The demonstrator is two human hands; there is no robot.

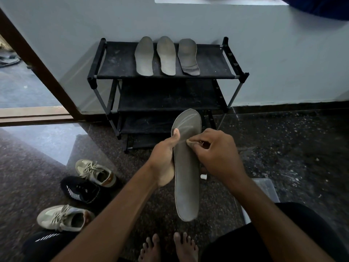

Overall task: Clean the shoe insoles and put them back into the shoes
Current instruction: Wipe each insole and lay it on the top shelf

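**Fourth insole being picked clean over the floor**

Head view: the left hand (166, 157) is cradling a grey insole (187, 176) from its left edge, its grip clamped on it with the thumb pressing the upper face. The right hand (217, 154) is working at the same insole, fingertips (189, 143) pinched together on its right edge near the forefoot, apparently picking at dirt. 3 more insoles (166, 55) are lying side by side on the top of the black shoe rack (117, 61). 3 shoes (83, 190) are sitting on the floor at the left. The insole looks light, thin and floppy, so it will likely bend if held by one end; supporting it along the middle, as the left hand is doing, seems the sound hold.
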